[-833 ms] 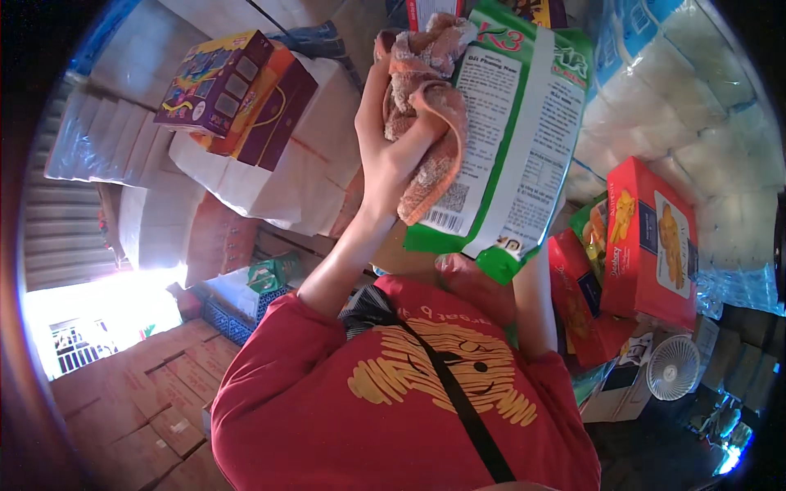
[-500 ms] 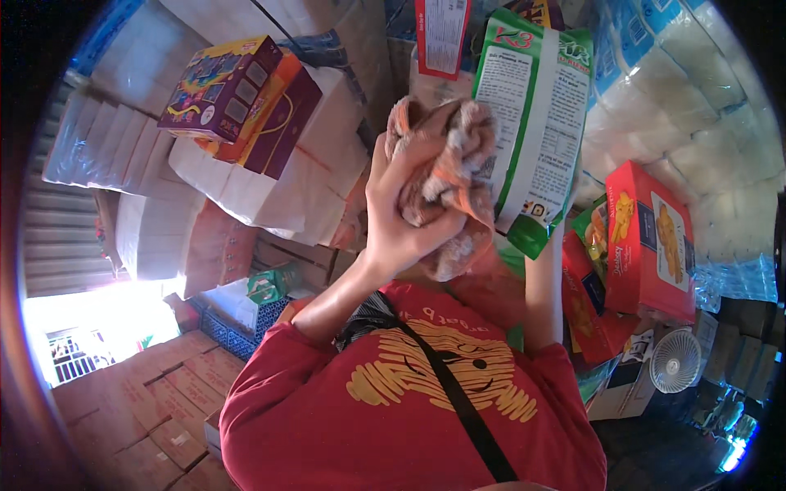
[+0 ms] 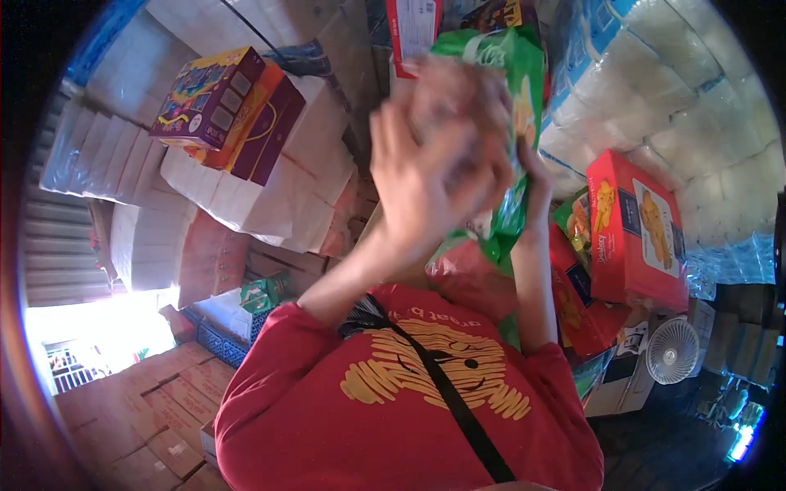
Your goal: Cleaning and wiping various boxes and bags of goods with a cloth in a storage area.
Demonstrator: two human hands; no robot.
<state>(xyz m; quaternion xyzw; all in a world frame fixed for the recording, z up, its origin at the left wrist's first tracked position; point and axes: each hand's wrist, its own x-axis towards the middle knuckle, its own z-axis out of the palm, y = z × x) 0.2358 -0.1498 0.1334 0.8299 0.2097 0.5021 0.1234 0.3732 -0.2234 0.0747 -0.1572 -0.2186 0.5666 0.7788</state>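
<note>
In front of my chest, my right hand (image 3: 534, 196) grips a glossy green packet (image 3: 526, 74) from its right side near the lower end. My left hand (image 3: 416, 192) presses a crumpled pinkish-brown cloth (image 3: 458, 94) against the packet. Cloth and left fingers are smeared by motion, but the fingers curl around the cloth's near side. Much of the packet's face is hidden behind them. Close beyond the packet's top left stands a red and white box (image 3: 415, 33).
Purple gift boxes (image 3: 209, 102) sit on white wrapped packs (image 3: 221, 196) at left. Red boxes (image 3: 643, 233) stand at right, above a small white fan (image 3: 672, 350). Clear-wrapped packs (image 3: 688, 106) rise at far right. Brown cartons (image 3: 155, 409) fill the lower left.
The packet has turned, so its white printed panel no longer faces me. My left hand and the cloth have moved slightly up its surface. The right hand now shows beside the packet.
</note>
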